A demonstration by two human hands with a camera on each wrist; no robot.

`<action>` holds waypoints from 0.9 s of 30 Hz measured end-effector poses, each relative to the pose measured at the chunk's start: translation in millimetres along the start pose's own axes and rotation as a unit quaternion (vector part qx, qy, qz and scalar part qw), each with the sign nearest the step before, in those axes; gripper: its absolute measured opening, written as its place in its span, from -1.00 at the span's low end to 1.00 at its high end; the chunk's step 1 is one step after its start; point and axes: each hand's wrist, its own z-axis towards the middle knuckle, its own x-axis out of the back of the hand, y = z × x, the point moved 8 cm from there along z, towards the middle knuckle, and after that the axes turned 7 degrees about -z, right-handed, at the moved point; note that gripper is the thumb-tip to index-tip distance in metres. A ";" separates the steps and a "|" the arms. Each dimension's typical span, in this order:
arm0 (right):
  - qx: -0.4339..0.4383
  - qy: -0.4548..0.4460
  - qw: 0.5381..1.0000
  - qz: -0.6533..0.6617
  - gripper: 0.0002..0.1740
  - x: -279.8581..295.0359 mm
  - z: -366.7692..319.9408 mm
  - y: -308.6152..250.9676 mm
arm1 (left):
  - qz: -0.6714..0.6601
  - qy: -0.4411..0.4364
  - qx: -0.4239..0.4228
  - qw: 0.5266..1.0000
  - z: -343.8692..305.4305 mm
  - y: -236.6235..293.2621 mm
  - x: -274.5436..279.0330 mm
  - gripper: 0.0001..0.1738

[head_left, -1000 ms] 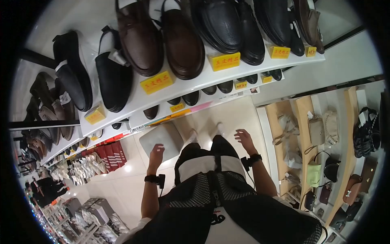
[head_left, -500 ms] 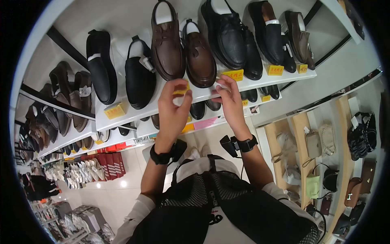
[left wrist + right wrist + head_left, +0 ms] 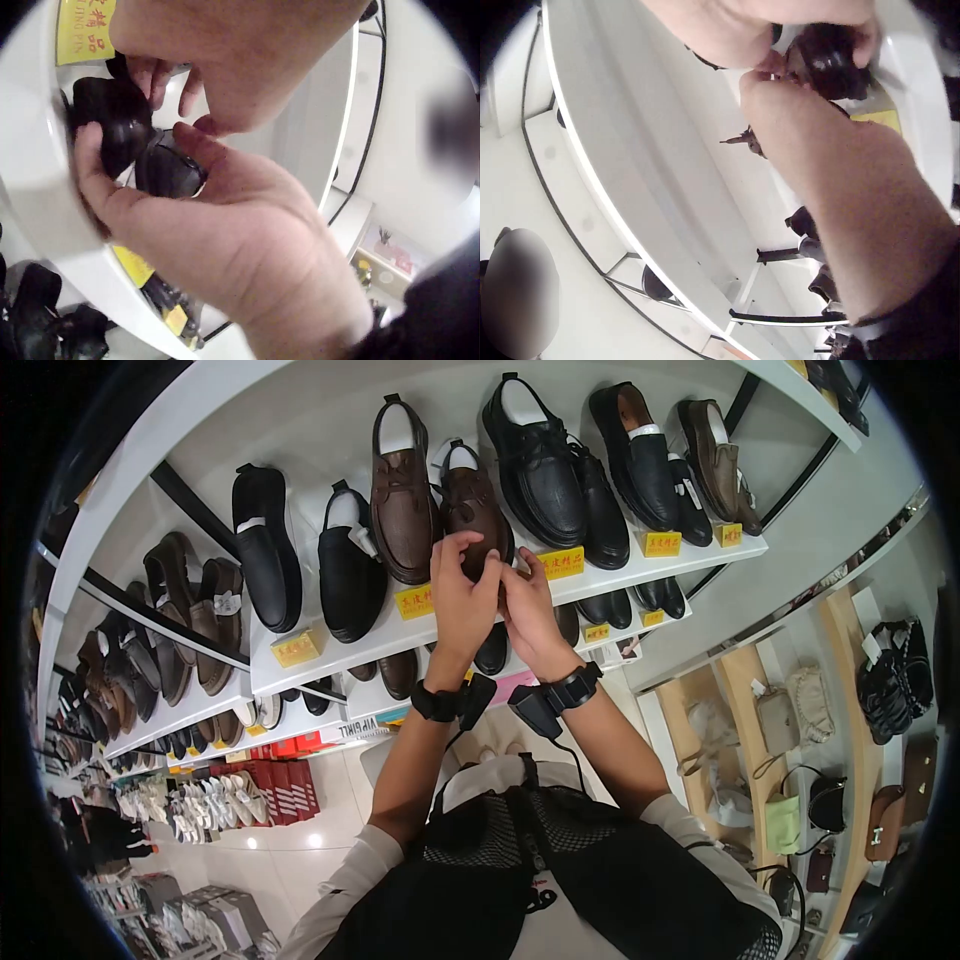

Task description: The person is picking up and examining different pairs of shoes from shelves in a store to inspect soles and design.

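In the head view, both hands meet over the toe of the right brown lace-up shoe [image 3: 473,497], which stands on the white shelf [image 3: 600,581]. My left hand [image 3: 467,605] grips around the toe, one fingertip on its front side and the thumb towards the laces. Close beside it, my right hand [image 3: 533,622] reaches in with fingers extended, its thumb near the left thumb. In the left wrist view, the shiny dark toe [image 3: 112,124] lies between the hands. The other brown shoe [image 3: 402,510] stands just left of it. The hands hide much of the gripped shoe.
Black loafers [image 3: 352,575] stand left on the shelf, black lace-up shoes [image 3: 545,485] right. Yellow signs [image 3: 414,602] line its front edge. More shoes sit on a lower shelf [image 3: 375,702]. Bags hang on a wooden rack [image 3: 745,745] to the right; a curved white frame [image 3: 120,490] arches at left.
Both hands have risen from the person's sides to the shelf and closed in on the right brown shoe. The head view has shifted, showing more of the shelf.
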 end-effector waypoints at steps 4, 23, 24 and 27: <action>-0.021 0.006 0.999 0.037 -0.22 -1.6 -4.0 1.3 | 0.049 -0.005 0.019 0.999 -3.6 1.2 5.9 -0.78; -0.089 -0.090 0.992 -0.021 -0.49 -0.9 -19.7 -11.0 | -0.261 -0.034 0.057 0.963 -14.9 -13.5 23.2 -0.74; -0.087 -0.082 0.992 -0.039 -0.43 1.6 -24.5 -12.7 | -0.266 -0.037 0.056 0.962 -15.2 -13.9 24.0 -0.73; -0.081 -0.068 0.993 -0.059 -0.34 10.5 -31.0 -7.0 | -0.269 -0.045 0.048 0.961 -17.0 -9.5 24.8 -0.65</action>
